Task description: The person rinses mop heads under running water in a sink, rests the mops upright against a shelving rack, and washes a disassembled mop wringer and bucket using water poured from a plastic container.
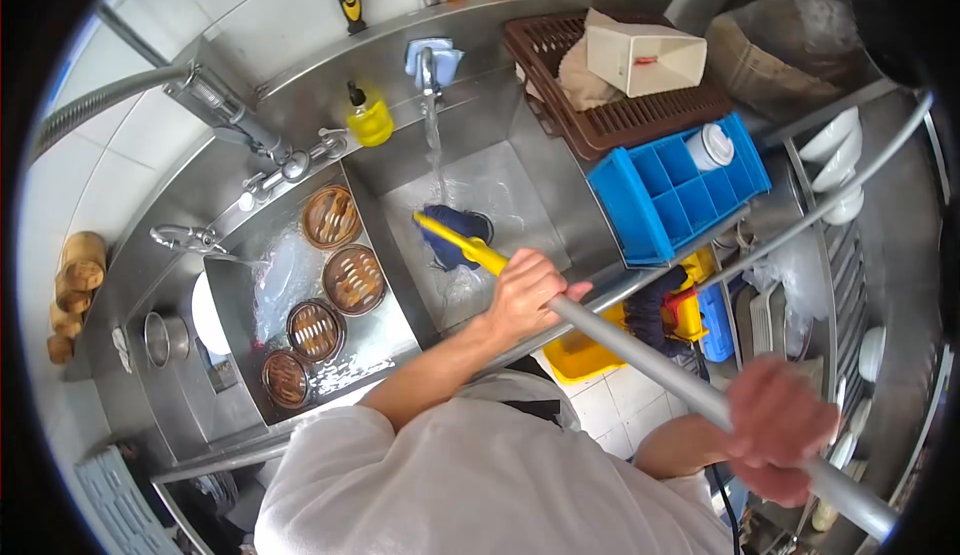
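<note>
A long grey pole [640, 355] with a yellow head frame [462, 242] slants from the lower right into the middle sink [520, 195]. My left hand [530, 293] is wrapped round the pole close to the yellow part, above the sink's front edge. Further up the pole, at the right, my right hand [780, 430] grips it and looks slightly blurred. Dark blue cloth [450, 235] at the pole's yellow end lies on the wet sink floor. Water runs from the faucet [429, 75] just behind the cloth.
Round brown steamer baskets [353, 279] sit in the left basin, with water running in. Behind stands a yellow soap bottle [370, 118]. On the right are a brown rack [640, 120], a blue divided bin [650, 205] and dish shelves. A yellow bucket [580, 355] is on the floor.
</note>
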`<state>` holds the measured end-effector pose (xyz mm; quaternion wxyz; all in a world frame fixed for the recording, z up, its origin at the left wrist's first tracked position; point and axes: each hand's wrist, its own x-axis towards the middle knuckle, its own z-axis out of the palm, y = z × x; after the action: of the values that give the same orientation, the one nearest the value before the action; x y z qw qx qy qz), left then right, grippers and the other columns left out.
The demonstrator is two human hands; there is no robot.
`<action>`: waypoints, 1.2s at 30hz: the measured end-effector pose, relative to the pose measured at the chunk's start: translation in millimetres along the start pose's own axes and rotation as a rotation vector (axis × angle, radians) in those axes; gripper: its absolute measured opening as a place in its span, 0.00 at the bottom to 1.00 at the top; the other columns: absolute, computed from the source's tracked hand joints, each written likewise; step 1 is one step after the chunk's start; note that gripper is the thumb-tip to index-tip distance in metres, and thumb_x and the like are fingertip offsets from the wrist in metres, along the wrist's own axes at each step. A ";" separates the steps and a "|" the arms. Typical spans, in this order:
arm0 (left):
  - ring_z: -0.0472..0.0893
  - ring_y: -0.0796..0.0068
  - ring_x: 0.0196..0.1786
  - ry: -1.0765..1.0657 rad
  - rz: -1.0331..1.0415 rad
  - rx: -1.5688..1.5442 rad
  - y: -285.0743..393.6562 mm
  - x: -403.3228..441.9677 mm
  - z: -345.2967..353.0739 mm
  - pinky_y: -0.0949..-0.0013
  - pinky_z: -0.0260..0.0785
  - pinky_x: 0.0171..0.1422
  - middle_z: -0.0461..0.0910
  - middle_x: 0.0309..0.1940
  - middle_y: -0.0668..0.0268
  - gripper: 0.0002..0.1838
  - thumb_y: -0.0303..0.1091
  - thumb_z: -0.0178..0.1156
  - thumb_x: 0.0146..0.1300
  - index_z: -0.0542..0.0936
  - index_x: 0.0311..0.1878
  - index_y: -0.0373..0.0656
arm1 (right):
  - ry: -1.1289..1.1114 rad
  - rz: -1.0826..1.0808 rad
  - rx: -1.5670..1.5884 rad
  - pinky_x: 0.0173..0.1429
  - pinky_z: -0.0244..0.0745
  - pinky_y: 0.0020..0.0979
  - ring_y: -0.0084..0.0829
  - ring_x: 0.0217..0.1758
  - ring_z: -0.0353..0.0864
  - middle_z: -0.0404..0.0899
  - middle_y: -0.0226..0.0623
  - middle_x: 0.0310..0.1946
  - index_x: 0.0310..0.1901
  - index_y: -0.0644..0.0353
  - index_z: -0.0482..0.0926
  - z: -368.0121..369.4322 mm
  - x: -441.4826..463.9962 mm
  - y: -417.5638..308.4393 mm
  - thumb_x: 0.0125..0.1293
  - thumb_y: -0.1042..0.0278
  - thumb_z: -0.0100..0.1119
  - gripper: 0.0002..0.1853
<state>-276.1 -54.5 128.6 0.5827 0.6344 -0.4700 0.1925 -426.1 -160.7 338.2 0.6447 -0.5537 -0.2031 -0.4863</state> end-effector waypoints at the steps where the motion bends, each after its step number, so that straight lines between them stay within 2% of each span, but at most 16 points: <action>1: 0.76 0.61 0.22 0.009 0.002 0.011 -15.9 -11.9 4.1 0.60 0.70 0.30 0.73 0.18 0.60 0.20 0.37 0.75 0.52 0.71 0.18 0.46 | 0.046 0.226 -0.039 0.21 0.63 0.32 0.25 0.17 0.70 0.74 0.29 0.18 0.24 0.58 0.74 -1.0 -23.4 22.5 0.67 0.57 0.60 0.16; 3: 0.79 0.57 0.29 -0.139 -0.319 0.124 -65.9 -72.2 19.0 0.57 0.71 0.35 0.78 0.24 0.59 0.15 0.35 0.74 0.51 0.75 0.22 0.43 | 0.122 0.695 -0.088 0.29 0.64 0.32 0.26 0.25 0.70 0.72 0.32 0.21 0.30 0.62 0.77 -3.1 -69.7 67.8 0.66 0.63 0.60 0.12; 4: 0.81 0.54 0.32 -0.382 -0.630 0.010 -95.6 -108.8 18.0 0.54 0.71 0.37 0.80 0.27 0.59 0.11 0.32 0.72 0.50 0.78 0.25 0.41 | 0.020 0.825 -0.418 0.31 0.64 0.34 0.29 0.27 0.69 0.69 0.32 0.23 0.28 0.58 0.71 -18.0 -114.7 107.9 0.68 0.67 0.57 0.11; 6: 0.80 0.54 0.30 -0.430 -0.483 0.010 -106.2 -107.7 10.8 0.53 0.71 0.37 0.79 0.24 0.57 0.11 0.32 0.71 0.51 0.77 0.23 0.40 | -0.080 0.828 -0.392 0.29 0.63 0.31 0.24 0.23 0.67 0.69 0.33 0.20 0.23 0.62 0.70 -21.2 -107.9 92.4 0.64 0.66 0.62 0.15; 8: 0.79 0.52 0.27 -0.372 -0.441 -0.019 -56.6 -61.0 -2.0 0.53 0.69 0.36 0.76 0.21 0.56 0.12 0.32 0.69 0.52 0.75 0.21 0.40 | -0.224 0.560 -0.161 0.30 0.65 0.31 0.29 0.27 0.73 0.72 0.33 0.21 0.23 0.59 0.69 -8.1 -61.0 50.8 0.64 0.62 0.63 0.17; 12: 0.75 0.51 0.23 -0.136 -0.426 0.078 -61.3 -80.3 8.2 0.52 0.65 0.31 0.73 0.17 0.56 0.17 0.30 0.67 0.52 0.68 0.17 0.40 | -0.286 0.626 -0.339 0.26 0.60 0.31 0.28 0.21 0.67 0.67 0.32 0.18 0.22 0.62 0.69 -18.7 -90.8 109.4 0.63 0.68 0.60 0.15; 13: 0.77 0.51 0.26 -0.356 -0.546 -0.182 -106.9 -109.0 2.9 0.52 0.67 0.33 0.75 0.19 0.56 0.11 0.29 0.66 0.49 0.73 0.21 0.39 | -0.312 0.656 -0.381 0.25 0.59 0.31 0.28 0.19 0.64 0.66 0.32 0.17 0.22 0.62 0.69 -17.4 -105.1 121.0 0.63 0.71 0.60 0.14; 17: 0.81 0.51 0.31 -0.524 -0.453 -0.254 -93.0 -62.6 -14.9 0.55 0.72 0.36 0.80 0.24 0.54 0.08 0.29 0.65 0.43 0.82 0.29 0.39 | -0.135 0.582 -0.343 0.24 0.62 0.32 0.30 0.19 0.69 0.70 0.34 0.17 0.25 0.65 0.74 -3.2 -80.5 87.7 0.62 0.74 0.58 0.09; 21: 0.76 0.54 0.23 -0.301 -0.382 -0.206 -91.2 -85.3 -1.8 0.55 0.63 0.29 0.73 0.18 0.57 0.11 0.31 0.67 0.50 0.75 0.20 0.43 | -0.123 0.433 -0.415 0.24 0.62 0.31 0.31 0.20 0.70 0.71 0.34 0.18 0.26 0.64 0.74 6.1 -101.5 98.1 0.61 0.75 0.57 0.07; 24: 0.83 0.53 0.33 -0.622 -0.444 -0.090 -144.7 -117.2 2.5 0.56 0.73 0.38 0.81 0.26 0.52 0.12 0.36 0.68 0.46 0.84 0.32 0.39 | -0.339 0.706 -0.502 0.23 0.59 0.31 0.29 0.19 0.69 0.69 0.32 0.18 0.22 0.61 0.69 3.9 -93.4 100.5 0.62 0.69 0.61 0.14; 27: 0.82 0.53 0.30 -0.438 -0.396 -0.059 -51.0 -55.3 -7.1 0.56 0.73 0.37 0.80 0.24 0.53 0.08 0.33 0.68 0.45 0.81 0.26 0.41 | -0.179 0.451 -0.328 0.24 0.56 0.31 0.28 0.17 0.62 0.65 0.30 0.16 0.21 0.61 0.66 6.1 -83.2 72.0 0.64 0.71 0.60 0.16; 28: 0.80 0.51 0.28 -0.234 -0.352 -0.098 -54.9 -66.0 5.3 0.56 0.73 0.36 0.79 0.22 0.54 0.07 0.33 0.67 0.47 0.79 0.23 0.42 | -0.165 0.547 -0.385 0.25 0.58 0.29 0.25 0.19 0.64 0.67 0.29 0.17 0.20 0.59 0.66 5.2 -87.1 82.7 0.64 0.71 0.61 0.17; 30: 0.81 0.50 0.29 -0.384 -0.541 -0.084 -110.4 -108.8 17.2 0.56 0.73 0.36 0.80 0.22 0.54 0.09 0.36 0.68 0.49 0.80 0.24 0.42 | -0.175 0.715 -0.406 0.27 0.62 0.27 0.21 0.22 0.67 0.71 0.27 0.19 0.18 0.56 0.65 -12.0 -118.8 115.4 0.65 0.69 0.62 0.19; 32: 0.82 0.50 0.31 -0.859 -0.601 -0.021 -139.2 -87.9 5.3 0.53 0.74 0.38 0.82 0.25 0.54 0.10 0.40 0.66 0.52 0.84 0.28 0.43 | -0.185 0.775 -0.389 0.27 0.63 0.27 0.19 0.22 0.68 0.72 0.27 0.19 0.18 0.55 0.65 -25.1 -127.3 121.7 0.66 0.67 0.62 0.20; 34: 0.80 0.53 0.26 -1.217 -0.328 -0.063 -100.2 -4.4 -7.3 0.57 0.74 0.35 0.79 0.20 0.54 0.12 0.41 0.68 0.54 0.85 0.30 0.40 | -0.171 0.600 -0.220 0.24 0.58 0.28 0.20 0.21 0.67 0.67 0.25 0.17 0.21 0.60 0.69 -22.2 -61.9 82.4 0.67 0.65 0.61 0.18; 36: 0.78 0.52 0.24 -0.982 -0.208 -0.145 -53.5 16.7 -9.8 0.55 0.72 0.33 0.77 0.18 0.55 0.13 0.41 0.69 0.55 0.82 0.27 0.40 | -0.298 0.510 -0.031 0.23 0.58 0.29 0.21 0.20 0.68 0.69 0.26 0.18 0.21 0.58 0.69 -25.0 -21.8 41.1 0.66 0.65 0.61 0.17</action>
<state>-221.1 -58.2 114.3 0.3514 0.6515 -0.6351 -0.2208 -407.7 -178.3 291.9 0.7007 -0.6619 -0.1426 -0.2251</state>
